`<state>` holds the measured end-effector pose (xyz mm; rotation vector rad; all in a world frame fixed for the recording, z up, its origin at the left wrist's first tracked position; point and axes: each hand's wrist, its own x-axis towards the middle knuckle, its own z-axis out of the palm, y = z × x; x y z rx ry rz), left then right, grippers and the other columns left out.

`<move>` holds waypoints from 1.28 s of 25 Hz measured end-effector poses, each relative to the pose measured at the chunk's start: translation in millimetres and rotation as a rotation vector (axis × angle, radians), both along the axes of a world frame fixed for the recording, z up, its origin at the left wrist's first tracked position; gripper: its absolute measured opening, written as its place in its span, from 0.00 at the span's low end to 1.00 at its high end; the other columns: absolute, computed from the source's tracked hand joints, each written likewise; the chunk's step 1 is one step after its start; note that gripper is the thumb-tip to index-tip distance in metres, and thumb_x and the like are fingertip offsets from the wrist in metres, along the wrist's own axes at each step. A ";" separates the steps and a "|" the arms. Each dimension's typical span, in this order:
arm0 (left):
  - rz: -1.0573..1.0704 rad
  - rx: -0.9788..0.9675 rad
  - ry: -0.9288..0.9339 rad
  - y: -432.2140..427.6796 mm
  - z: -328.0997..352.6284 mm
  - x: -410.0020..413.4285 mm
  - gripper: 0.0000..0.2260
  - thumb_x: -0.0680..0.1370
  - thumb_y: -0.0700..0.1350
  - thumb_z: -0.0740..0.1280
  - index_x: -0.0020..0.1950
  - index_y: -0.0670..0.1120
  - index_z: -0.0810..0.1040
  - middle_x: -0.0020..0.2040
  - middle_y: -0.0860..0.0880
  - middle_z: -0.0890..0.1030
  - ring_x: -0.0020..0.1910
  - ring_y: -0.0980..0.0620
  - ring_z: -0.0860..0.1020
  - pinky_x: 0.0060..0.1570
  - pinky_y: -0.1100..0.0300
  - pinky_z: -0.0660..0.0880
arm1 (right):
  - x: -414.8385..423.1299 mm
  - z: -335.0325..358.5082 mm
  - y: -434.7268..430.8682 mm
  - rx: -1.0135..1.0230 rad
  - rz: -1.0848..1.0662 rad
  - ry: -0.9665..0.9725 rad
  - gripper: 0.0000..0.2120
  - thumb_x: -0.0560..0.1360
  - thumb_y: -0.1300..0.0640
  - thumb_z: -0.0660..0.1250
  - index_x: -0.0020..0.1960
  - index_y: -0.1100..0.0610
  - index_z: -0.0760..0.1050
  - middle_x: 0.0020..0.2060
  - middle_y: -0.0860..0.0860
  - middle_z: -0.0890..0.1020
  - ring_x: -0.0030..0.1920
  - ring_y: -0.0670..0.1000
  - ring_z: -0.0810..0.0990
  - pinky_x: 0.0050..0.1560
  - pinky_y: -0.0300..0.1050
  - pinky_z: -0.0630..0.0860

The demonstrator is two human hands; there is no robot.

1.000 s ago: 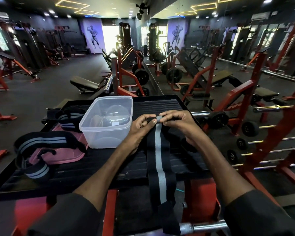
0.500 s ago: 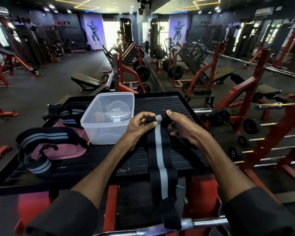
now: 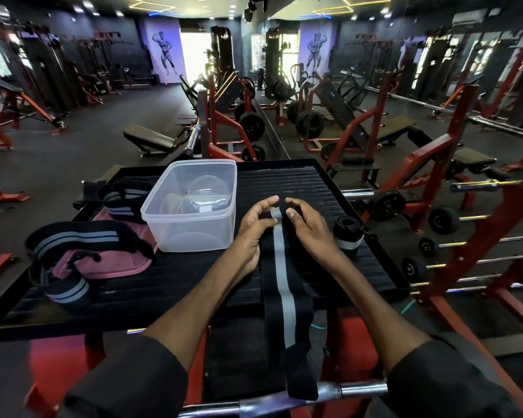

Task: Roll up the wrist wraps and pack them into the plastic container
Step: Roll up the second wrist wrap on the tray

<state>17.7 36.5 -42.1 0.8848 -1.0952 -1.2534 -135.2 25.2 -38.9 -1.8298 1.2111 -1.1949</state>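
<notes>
Left hand (image 3: 254, 227) and right hand (image 3: 307, 227): fingertips of both pinched on the rolled far end of a black wrist wrap (image 3: 281, 276) with a grey centre stripe. Its unrolled length trails back from the fingers, off the black platform (image 3: 314, 188), between the forearms. Just left of the fingers: clear plastic container (image 3: 191, 212), open. Just right: one rolled wrap (image 3: 347, 235). Farther left: loose wraps (image 3: 73, 239) on a pink pad (image 3: 127, 263).
</notes>
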 end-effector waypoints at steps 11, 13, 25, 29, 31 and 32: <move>-0.090 -0.042 -0.266 -0.1 -11.3 27.0 0.12 0.80 0.42 0.69 0.63 0.41 0.79 0.59 0.46 0.83 0.58 0.54 0.81 0.61 0.60 0.76 | -4.0 -3.2 -5.0 -0.132 -0.019 0.042 0.14 0.73 0.70 0.69 0.54 0.56 0.81 0.47 0.47 0.85 0.51 0.45 0.83 0.53 0.41 0.77; -0.047 -0.066 -0.271 0.9 -10.8 29.2 0.11 0.79 0.40 0.71 0.61 0.39 0.80 0.56 0.45 0.84 0.55 0.54 0.82 0.59 0.60 0.76 | -7.0 2.6 -6.6 -0.016 0.060 0.001 0.15 0.73 0.71 0.68 0.56 0.56 0.81 0.48 0.49 0.85 0.52 0.48 0.83 0.56 0.45 0.78; 0.099 -0.255 -0.379 4.2 -4.3 20.6 0.16 0.67 0.35 0.80 0.49 0.51 0.83 0.48 0.56 0.85 0.52 0.58 0.82 0.60 0.58 0.78 | -10.0 19.4 -7.1 0.611 0.183 -0.294 0.09 0.74 0.45 0.72 0.51 0.48 0.84 0.42 0.44 0.85 0.47 0.47 0.81 0.50 0.51 0.76; 0.075 -0.222 -0.347 6.1 -0.4 22.6 0.16 0.68 0.32 0.78 0.51 0.47 0.82 0.49 0.55 0.84 0.52 0.57 0.82 0.58 0.59 0.78 | -13.5 14.7 -2.1 0.499 0.245 -0.215 0.13 0.76 0.42 0.71 0.52 0.51 0.82 0.44 0.45 0.85 0.47 0.47 0.82 0.46 0.47 0.76; -0.007 -0.099 -0.265 9.0 1.0 22.7 0.16 0.72 0.33 0.76 0.56 0.46 0.80 0.51 0.52 0.84 0.51 0.56 0.82 0.52 0.60 0.79 | -12.9 11.9 -1.5 0.365 0.203 -0.265 0.10 0.77 0.48 0.73 0.52 0.53 0.82 0.43 0.45 0.84 0.47 0.47 0.81 0.43 0.44 0.74; -0.057 -0.010 -0.227 10.3 1.5 23.8 0.15 0.75 0.37 0.74 0.60 0.46 0.79 0.52 0.51 0.84 0.52 0.55 0.81 0.51 0.60 0.78 | -12.7 10.6 -0.9 0.309 0.184 -0.313 0.10 0.77 0.51 0.73 0.53 0.55 0.82 0.44 0.46 0.85 0.46 0.47 0.82 0.43 0.43 0.75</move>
